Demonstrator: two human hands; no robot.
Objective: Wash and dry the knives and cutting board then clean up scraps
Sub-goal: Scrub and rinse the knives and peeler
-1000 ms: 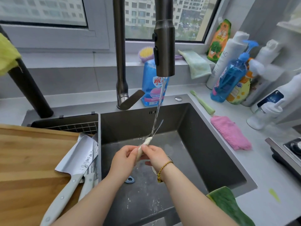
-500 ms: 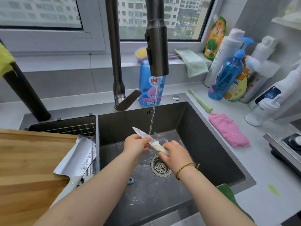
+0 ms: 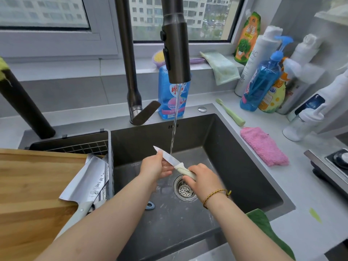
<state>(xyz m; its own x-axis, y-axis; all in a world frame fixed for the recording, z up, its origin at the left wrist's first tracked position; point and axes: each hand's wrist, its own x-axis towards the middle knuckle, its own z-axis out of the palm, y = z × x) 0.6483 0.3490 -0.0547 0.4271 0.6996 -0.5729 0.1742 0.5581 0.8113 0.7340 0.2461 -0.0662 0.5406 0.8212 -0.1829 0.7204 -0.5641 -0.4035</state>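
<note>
Grey counter (image 3: 310, 187), window (image 3: 205, 17) facing apartment blocks, daylight.

The white bottle (image 3: 258, 59) reads "AC" (partly hidden); the cleaver blade (image 3: 88, 178) bears engraved Chinese characters.

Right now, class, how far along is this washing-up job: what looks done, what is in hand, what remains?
Done: nothing plainly finished. In hand: the small knife is under the running water, with the right hand holding its handle and the left hand pinching the blade. Left: the cleaver lies on the cutting board beside the sink, a green scrap sits on the counter, and drying is not yet begun.
</note>
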